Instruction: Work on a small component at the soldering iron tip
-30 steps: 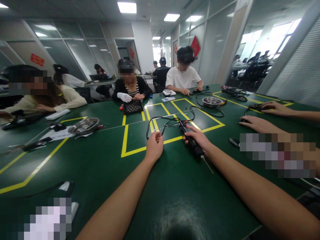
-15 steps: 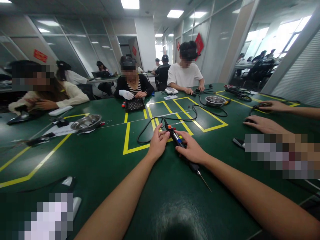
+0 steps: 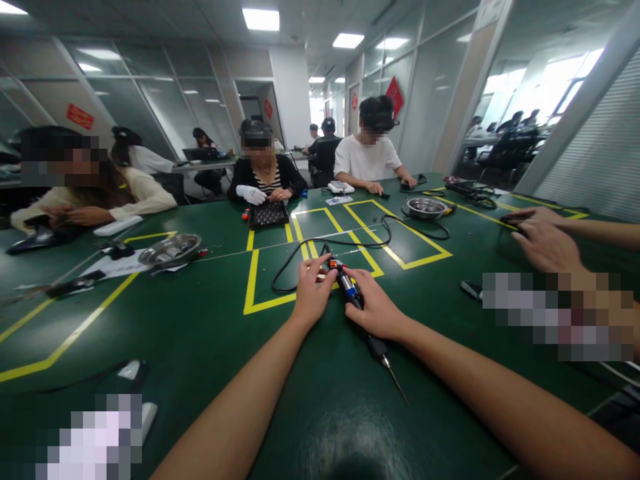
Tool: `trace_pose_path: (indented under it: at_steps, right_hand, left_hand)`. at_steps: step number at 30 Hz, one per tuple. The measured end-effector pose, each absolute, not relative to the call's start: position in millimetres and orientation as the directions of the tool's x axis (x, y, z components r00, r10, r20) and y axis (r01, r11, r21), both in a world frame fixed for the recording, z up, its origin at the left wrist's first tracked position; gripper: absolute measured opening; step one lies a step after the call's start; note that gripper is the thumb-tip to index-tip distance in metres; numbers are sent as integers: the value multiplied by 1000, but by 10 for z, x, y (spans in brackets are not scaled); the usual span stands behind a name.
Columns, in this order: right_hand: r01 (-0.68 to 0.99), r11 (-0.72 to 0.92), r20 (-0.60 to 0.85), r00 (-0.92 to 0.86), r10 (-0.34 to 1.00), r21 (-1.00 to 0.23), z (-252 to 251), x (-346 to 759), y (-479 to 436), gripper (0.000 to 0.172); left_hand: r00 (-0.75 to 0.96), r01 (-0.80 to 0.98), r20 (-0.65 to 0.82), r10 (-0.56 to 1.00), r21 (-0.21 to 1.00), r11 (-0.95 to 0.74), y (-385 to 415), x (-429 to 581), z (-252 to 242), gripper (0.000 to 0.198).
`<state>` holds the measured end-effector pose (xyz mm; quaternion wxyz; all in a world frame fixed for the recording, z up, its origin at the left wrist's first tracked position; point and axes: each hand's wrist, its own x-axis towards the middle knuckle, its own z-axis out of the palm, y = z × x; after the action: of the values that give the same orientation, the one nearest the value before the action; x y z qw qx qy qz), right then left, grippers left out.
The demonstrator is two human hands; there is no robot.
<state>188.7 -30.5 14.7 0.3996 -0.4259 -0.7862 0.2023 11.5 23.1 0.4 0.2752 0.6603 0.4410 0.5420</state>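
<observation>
A black electric screwdriver (image 3: 349, 288) with a silver-and-blue band lies slantwise across my view, its long thin bit pointing toward me. My right hand (image 3: 375, 303) wraps round its body from the right side. At the far, cable end, by an orange part, my left hand (image 3: 315, 287) holds the tool between thumb and fingers. A black cable (image 3: 281, 261) leaves that end and loops over the yellow-taped area toward the far right.
On the green table (image 3: 210, 373) stand a metal bowl (image 3: 170, 251) at left and another bowl (image 3: 427, 208) at back right. A black tray (image 3: 269, 215) sits before a co-worker. Another person's hands (image 3: 550, 247) work at right.
Both my hands and the screwdriver have shifted slightly; its bit sits a little lower and further left. The neighbour's near hand at right has lifted and moved right.
</observation>
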Motion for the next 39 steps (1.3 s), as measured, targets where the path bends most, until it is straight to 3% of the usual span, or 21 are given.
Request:
trace_pose_path:
  at_steps: [5,12,18,21,25,29,39]
  right_hand:
    - [515,554,446,-328,833,-654,176,1891,-322,71]
    - [517,533,449,-290,845,-670,175,1904,-314,73]
    - [522,515,428,-288,857,-680,185,1927,-317,69]
    - [511,535,440,-306,844,-672,191,1935,-322,71]
    - [489,572,459,-341,820,-659,193,1929,-331,73]
    - [498,575,451,-356,818,-650,212,1921,-343,73]
    - [482,536,421,-333,844,-693,185,1886,-340,71]
  left_hand:
    - [52,366,568,822,755,-544,184,107,44,24]
    - [-34,287,493,870,838,-464,220,109,-48,25]
    - [-4,-69,281,960,957,-280,263,167,-58,34]
    - [-23,-275,150,988,950,-151,293,183,-64,38]
    - [46,-423,40,998,906,-17,299,173,-52,41]
    - [101,-431,44,994,902,4,289,165,-43,42]
    - [18,-301,109,994,949,-99,292,180,-91,47]
